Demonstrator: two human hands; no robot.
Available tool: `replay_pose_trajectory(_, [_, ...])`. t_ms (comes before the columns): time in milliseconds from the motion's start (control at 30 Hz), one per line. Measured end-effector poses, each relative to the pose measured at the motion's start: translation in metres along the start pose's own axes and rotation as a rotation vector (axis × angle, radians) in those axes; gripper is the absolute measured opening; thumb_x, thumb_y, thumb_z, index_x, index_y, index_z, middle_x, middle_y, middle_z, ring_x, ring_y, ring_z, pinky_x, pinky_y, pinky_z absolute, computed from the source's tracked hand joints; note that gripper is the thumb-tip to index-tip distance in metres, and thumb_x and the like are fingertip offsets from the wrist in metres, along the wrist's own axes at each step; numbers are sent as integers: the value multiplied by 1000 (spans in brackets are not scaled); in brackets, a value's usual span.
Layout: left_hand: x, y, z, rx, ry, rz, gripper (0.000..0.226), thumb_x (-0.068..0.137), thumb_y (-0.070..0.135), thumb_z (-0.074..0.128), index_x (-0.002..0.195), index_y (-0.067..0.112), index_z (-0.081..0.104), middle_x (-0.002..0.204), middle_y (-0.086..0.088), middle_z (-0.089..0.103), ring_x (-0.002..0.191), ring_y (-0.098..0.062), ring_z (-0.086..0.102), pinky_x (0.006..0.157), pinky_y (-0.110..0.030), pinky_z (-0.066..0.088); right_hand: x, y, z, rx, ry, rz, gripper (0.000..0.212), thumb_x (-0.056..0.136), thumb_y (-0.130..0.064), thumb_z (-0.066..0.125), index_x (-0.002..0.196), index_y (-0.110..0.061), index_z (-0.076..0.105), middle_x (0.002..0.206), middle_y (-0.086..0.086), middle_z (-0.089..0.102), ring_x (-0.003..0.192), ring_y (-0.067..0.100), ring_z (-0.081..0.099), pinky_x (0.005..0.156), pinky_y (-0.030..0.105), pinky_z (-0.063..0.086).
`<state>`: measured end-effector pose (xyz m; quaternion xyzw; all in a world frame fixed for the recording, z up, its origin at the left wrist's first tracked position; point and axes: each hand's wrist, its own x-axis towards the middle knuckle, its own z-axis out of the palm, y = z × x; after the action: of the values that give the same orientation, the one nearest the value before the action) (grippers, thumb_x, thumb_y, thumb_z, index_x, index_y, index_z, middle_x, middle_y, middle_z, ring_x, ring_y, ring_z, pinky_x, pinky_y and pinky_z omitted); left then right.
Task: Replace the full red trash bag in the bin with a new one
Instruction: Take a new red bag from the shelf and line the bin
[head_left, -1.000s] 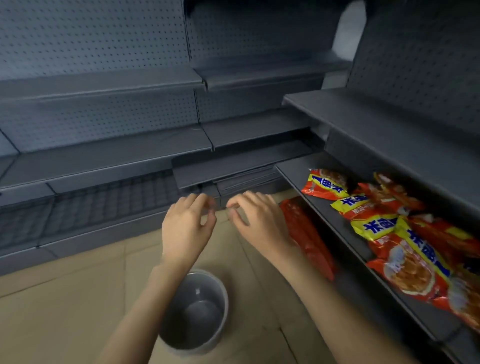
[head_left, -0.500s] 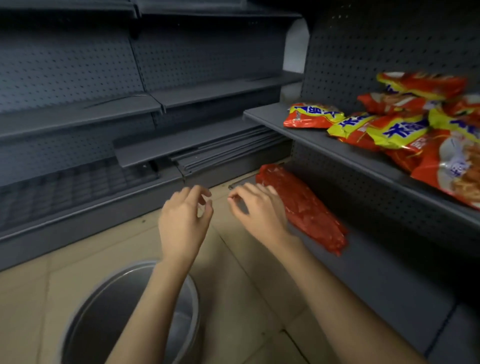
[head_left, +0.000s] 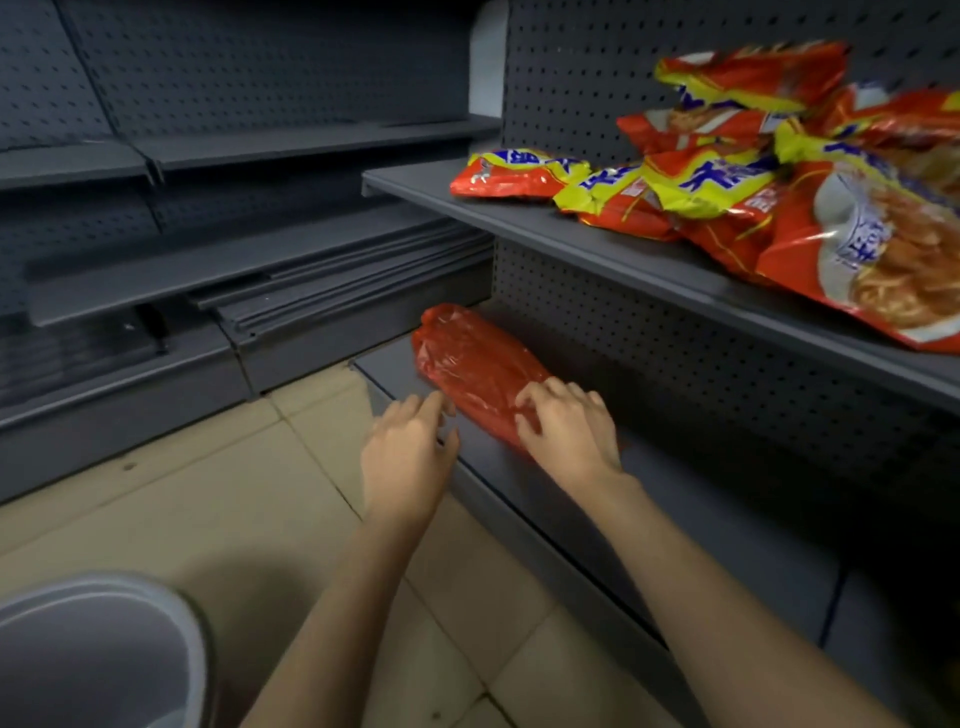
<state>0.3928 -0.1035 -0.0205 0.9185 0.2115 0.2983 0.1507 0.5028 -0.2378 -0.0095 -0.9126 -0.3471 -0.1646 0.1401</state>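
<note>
A folded pack of red plastic trash bags (head_left: 472, 364) lies flat on the lowest grey shelf (head_left: 519, 483) at the right. My right hand (head_left: 569, 428) rests on the near end of the pack, fingers spread over the plastic. My left hand (head_left: 408, 457) hovers just left of it at the shelf's front edge, fingers apart, fingertips close to the pack's corner. The grey round bin (head_left: 98, 649) stands on the floor at the bottom left, with no bag in it.
Several red and yellow noodle packets (head_left: 727, 192) lie piled on the shelf above the bags. Dark grey pegboard shelving (head_left: 234, 260) runs along the back and left. Beige floor tiles (head_left: 208, 499) lie between the bin and the shelves.
The view has dropped lower and closer to the bottom shelf. Both hands have moved forward and right, from mid-air over the floor onto the red bag pack.
</note>
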Motion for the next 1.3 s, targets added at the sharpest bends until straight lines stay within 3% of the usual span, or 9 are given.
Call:
replay_pose_trajectory(400, [-6,-11,39,-23,-38,-14,18,78,20,63,96,20,61,87,-3,64,85,-26,58,73,-37,47,15,30,55,-92,-121,159,32,86,-25,60,116,-25,50,118,5,57,107,25,55,92,37,37])
replay_pose_trajectory(533, [-9,-15,37,-22,-53,-14,17,79,22,61,96,21,60,87,-1,63,84,-24,57,73,-35,46,8,20,56,31,-119,164,27,84,-7,60,106,-23,58,111,4,59,101,26,59,90,37,42])
replay_pose_trajectory(667, [-7,-16,17,-27,-31,-21,14,81,24,60,95,23,59,87,1,62,85,-21,56,72,-34,46,9,-4,40,219,-41,169,23,86,-2,55,98,-20,61,112,5,57,100,26,60,85,39,49])
replay_pose_trajectory(1067, [-16,-35,-124,150,230,31,13,79,24,59,92,21,59,84,0,63,83,-25,57,72,-38,47,6,-138,-63,557,260,-134,24,81,-1,55,85,-21,66,98,-2,58,89,20,60,77,32,44])
replay_pose_trajectory(1300, [-67,-92,-255,369,366,-72,16,78,21,60,93,18,61,84,-3,64,82,-28,58,70,-40,48,-21,-251,-107,842,264,-297,25,81,1,55,82,-20,67,93,-3,58,84,14,58,69,18,35])
